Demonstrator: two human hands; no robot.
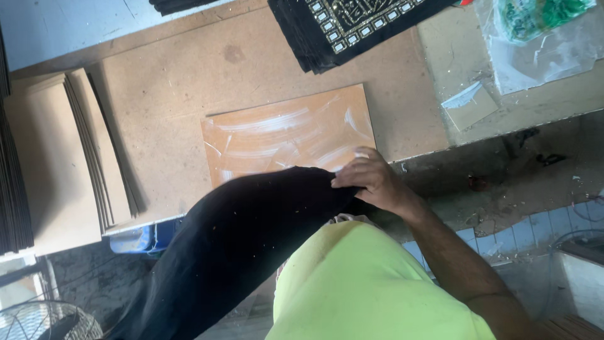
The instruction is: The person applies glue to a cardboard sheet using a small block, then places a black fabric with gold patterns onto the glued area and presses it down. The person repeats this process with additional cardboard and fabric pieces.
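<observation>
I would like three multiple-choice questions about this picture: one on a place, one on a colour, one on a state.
1. Where does the smeared board lie?
A. on the brown table
B. on the floor
C. on the stack of boards

2. What colour is the cloth in the hand?
A. white
B. black
C. red

3. What is the right hand doing?
A. resting open on the table
B. holding a brush
C. gripping the edge of the cloth

Right letters: 1 A, the board lies flat on the table, apart from the stack of boards to its left. 2 B, the cloth is black all over. 3 C, the fingers close on the cloth's edge at the board's near side.
</observation>
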